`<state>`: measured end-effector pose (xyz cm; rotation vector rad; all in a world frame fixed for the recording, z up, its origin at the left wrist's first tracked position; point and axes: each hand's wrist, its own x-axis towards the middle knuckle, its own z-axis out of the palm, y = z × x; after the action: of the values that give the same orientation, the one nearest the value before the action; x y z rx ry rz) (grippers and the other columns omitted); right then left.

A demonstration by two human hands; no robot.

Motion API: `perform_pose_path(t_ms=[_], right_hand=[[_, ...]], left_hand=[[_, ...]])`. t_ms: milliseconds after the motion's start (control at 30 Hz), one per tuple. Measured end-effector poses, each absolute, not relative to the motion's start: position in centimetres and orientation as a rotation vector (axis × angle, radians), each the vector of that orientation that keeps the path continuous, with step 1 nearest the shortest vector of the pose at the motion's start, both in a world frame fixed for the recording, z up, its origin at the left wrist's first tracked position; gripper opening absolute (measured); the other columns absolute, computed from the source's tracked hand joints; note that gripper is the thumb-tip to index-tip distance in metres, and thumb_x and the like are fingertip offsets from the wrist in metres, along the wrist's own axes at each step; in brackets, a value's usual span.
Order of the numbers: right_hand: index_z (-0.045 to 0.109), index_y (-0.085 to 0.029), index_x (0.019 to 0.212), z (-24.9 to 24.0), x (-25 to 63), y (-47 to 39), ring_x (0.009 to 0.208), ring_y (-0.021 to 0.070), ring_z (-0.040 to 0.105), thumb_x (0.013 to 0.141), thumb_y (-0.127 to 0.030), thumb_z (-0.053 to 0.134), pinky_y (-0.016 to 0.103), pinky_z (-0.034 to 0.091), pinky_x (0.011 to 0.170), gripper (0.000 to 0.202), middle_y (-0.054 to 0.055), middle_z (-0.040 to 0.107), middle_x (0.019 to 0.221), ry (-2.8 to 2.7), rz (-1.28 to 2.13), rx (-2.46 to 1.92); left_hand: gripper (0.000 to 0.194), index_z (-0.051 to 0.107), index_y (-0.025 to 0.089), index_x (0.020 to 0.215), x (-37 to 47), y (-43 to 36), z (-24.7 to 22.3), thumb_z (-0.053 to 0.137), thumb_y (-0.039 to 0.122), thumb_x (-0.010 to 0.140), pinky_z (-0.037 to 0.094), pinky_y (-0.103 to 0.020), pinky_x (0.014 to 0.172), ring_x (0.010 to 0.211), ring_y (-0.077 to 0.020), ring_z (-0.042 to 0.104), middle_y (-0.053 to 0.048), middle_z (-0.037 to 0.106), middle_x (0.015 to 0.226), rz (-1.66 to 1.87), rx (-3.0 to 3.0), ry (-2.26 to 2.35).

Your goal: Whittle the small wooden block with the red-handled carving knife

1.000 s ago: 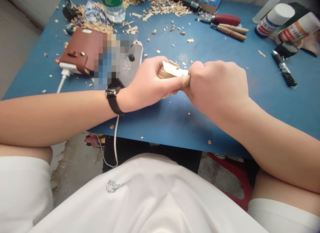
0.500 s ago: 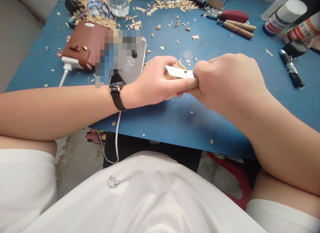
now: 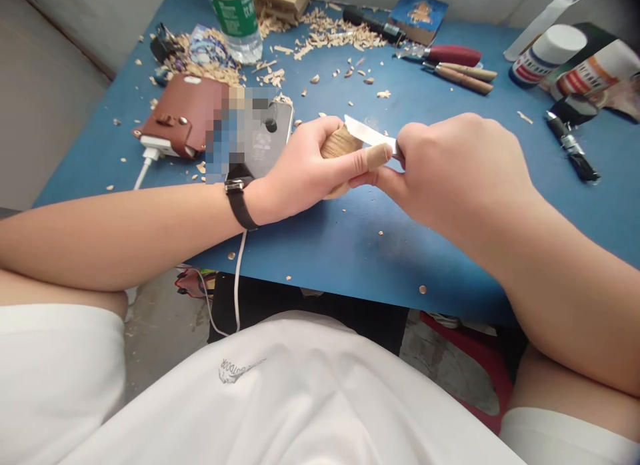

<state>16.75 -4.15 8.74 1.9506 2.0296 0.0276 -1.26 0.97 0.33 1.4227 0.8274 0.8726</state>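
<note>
A piece of carved wood [image 3: 340, 144], brown with a grooved grain, is wrapped in the fingers of my left hand [image 3: 313, 165]. Its lower side is mostly covered by that hand. My right hand [image 3: 457, 162] is closed around the handle of a carving knife [image 3: 371, 135], whose bright blade points left across the top of the wood. Most of the handle is hidden in the fist. My left thumb, with a tan covering on its tip, stretches along below the blade toward the right hand.
Wood shavings [image 3: 340, 33] and chips lie over the blue table [image 3: 320, 245]. A water bottle [image 3: 235, 25], a brown leather case [image 3: 187, 112] and a grey device [image 3: 267, 135] are at left. Carving tools [image 3: 463, 75], a red-handled tool [image 3: 453, 55] and white-capped bottles [image 3: 547, 55] are at right.
The knife blade has lifted and tilted, its tip higher on the wood. More of the wood's grooved face shows. My left thumb has extended to the right, and the view has shifted slightly.
</note>
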Motion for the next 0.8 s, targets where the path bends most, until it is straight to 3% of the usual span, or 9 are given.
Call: perform_pose_path(t_ms=[100, 200, 333, 500, 633, 800], right_hand=[[0.088, -0.016, 0.142, 8.7, 17.2, -3.8, 0.114, 0.0443, 0.089, 0.134, -0.06, 0.052, 0.041, 0.041, 0.073, 0.057, 0.022, 0.089, 0.12, 2.142, 0.011, 1.765], [0.086, -0.015, 0.148, 8.5, 17.3, -3.6, 0.114, 0.0428, 0.087, 0.132, -0.047, 0.052, 0.042, 0.036, 0.072, 0.049, 0.021, 0.089, 0.12, 2.167, 0.0, 1.648], [0.084, -0.016, 0.153, 8.1, 17.2, -3.5, 0.118, 0.0396, 0.087, 0.131, -0.044, 0.055, 0.04, 0.034, 0.074, 0.046, 0.02, 0.09, 0.131, 2.141, 0.009, 1.723], [0.08, -0.014, 0.158, 7.7, 17.2, -3.6, 0.123, 0.04, 0.088, 0.131, -0.043, 0.047, 0.04, 0.032, 0.074, 0.051, 0.023, 0.09, 0.137, 2.135, -0.04, 1.848], [0.079, -0.015, 0.156, 7.4, 17.1, -3.7, 0.121, 0.041, 0.088, 0.127, -0.036, 0.046, 0.04, 0.032, 0.073, 0.049, 0.022, 0.089, 0.134, 2.115, 0.045, 1.881], [0.08, -0.016, 0.149, 7.0, 17.0, -3.6, 0.111, 0.0361, 0.087, 0.122, -0.032, 0.046, 0.038, 0.03, 0.073, 0.047, 0.019, 0.09, 0.13, 2.192, 0.046, 1.773]], left_hand=[[0.085, 0.057, 0.028, 0.096, -1.4, 1.1, 0.3, 0.129, 0.069, 0.075, 0.046, -0.029, 0.059, 0.065, -0.0084, 0.06, 0.011, 0.06, 0.073, 0.838, 1.359, 0.727], [0.095, 0.051, 0.03, 0.1, -1.4, 1.2, 0.0, 0.134, 0.064, 0.069, 0.049, -0.03, 0.059, 0.067, -0.011, 0.069, 0.012, 0.061, 0.074, 0.825, 1.339, 0.657], [0.094, 0.051, 0.03, 0.099, -1.4, 1.7, -1.3, 0.133, 0.067, 0.07, 0.052, -0.034, 0.06, 0.067, -0.0145, 0.071, 0.007, 0.07, 0.079, 0.92, 1.4, 0.752], [0.07, 0.065, 0.029, 0.104, -1.1, 2.8, -2.9, 0.124, 0.063, 0.087, 0.06, -0.04, 0.074, 0.087, -0.0223, 0.077, -0.002, 0.079, 0.093, 1.022, 1.486, 0.761], [0.074, 0.065, 0.028, 0.114, -1.2, 2.7, -2.8, 0.123, 0.063, 0.086, 0.061, -0.037, 0.081, 0.103, -0.0246, 0.08, -0.001, 0.074, 0.102, 1.036, 1.518, 0.716], [0.083, 0.057, 0.029, 0.102, -0.9, 2.7, -2.8, 0.125, 0.072, 0.082, 0.051, -0.035, 0.072, 0.084, -0.0198, 0.066, 0.005, 0.059, 0.083, 0.942, 1.508, 0.702]])
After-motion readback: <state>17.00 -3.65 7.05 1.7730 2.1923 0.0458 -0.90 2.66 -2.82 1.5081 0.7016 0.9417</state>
